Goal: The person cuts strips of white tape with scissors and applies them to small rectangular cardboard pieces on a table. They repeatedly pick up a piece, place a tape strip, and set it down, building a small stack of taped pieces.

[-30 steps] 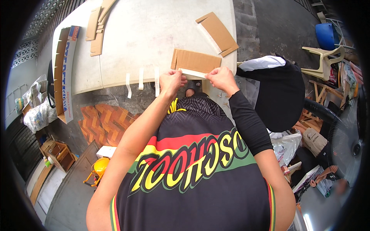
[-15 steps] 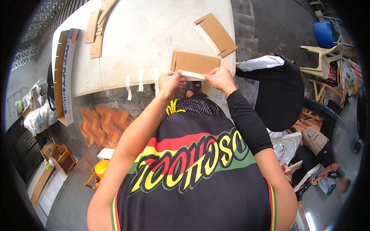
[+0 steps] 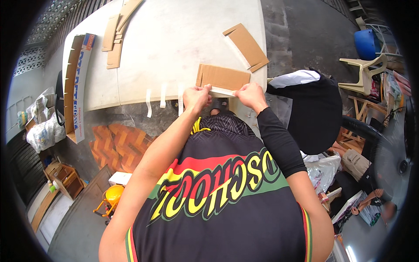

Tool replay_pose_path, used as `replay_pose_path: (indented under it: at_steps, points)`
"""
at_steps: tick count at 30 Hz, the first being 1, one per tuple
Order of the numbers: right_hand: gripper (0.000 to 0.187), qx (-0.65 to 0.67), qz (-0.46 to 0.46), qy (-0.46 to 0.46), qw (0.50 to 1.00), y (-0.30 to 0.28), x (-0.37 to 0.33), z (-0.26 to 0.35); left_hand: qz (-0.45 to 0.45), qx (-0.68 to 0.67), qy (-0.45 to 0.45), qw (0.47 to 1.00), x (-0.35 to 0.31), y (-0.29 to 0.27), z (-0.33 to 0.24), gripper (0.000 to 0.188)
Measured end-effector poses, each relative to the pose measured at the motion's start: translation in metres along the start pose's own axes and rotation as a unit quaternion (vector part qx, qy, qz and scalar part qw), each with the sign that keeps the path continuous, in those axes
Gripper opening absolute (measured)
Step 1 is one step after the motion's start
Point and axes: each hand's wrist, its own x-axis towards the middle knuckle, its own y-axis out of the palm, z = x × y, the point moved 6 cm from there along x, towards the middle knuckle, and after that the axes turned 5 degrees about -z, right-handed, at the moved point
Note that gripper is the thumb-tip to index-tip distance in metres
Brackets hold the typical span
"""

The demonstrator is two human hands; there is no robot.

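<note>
A brown piece of cardboard [image 3: 227, 77] lies at the near right edge of the white table, and a white strip of tape [image 3: 222, 91] runs along its near side. My left hand [image 3: 196, 97] is closed at the strip's left end, fingers curled and pinching. At the other end my right hand [image 3: 251, 94] pinches the tape near the cardboard's corner. Just left of my left hand, white tape strips [image 3: 163, 97] hang from the table's edge. A second cardboard piece [image 3: 248, 47], with a white strip along its left side, rests farther back.
The white table [image 3: 174, 39] carries a pile of narrow cardboard pieces [image 3: 110, 32] at its far left. A long notched cardboard box [image 3: 80, 96] stands at its left edge. Right of the table is a black-covered object [image 3: 316, 113], with a beige plastic chair [image 3: 362, 74] and a fan [image 3: 395, 161] beyond.
The view has shifted slightly, so the table sits a little lower. My left fingers have curled in tighter at the tape's left end. My right hand keeps its hold at the other end.
</note>
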Motion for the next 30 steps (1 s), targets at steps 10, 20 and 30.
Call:
replay_pose_path:
  at_steps: [10,20,30]
  points:
    - [0.039,-0.061,-0.061,0.01,0.996,-0.029,-0.002,-0.016,-0.004,-0.007,0.013,1.0,0.002,0.0,0.004,0.036]
    - [0.056,-0.083,-0.176,-0.137,0.971,-0.02,-0.009,0.024,-0.009,-0.003,0.021,1.0,0.0,-0.001,0.003,0.039]
    - [0.074,-0.1,-0.094,-0.082,0.987,-0.022,0.003,0.028,-0.074,0.335,0.328,0.88,-0.014,-0.017,-0.04,0.038]
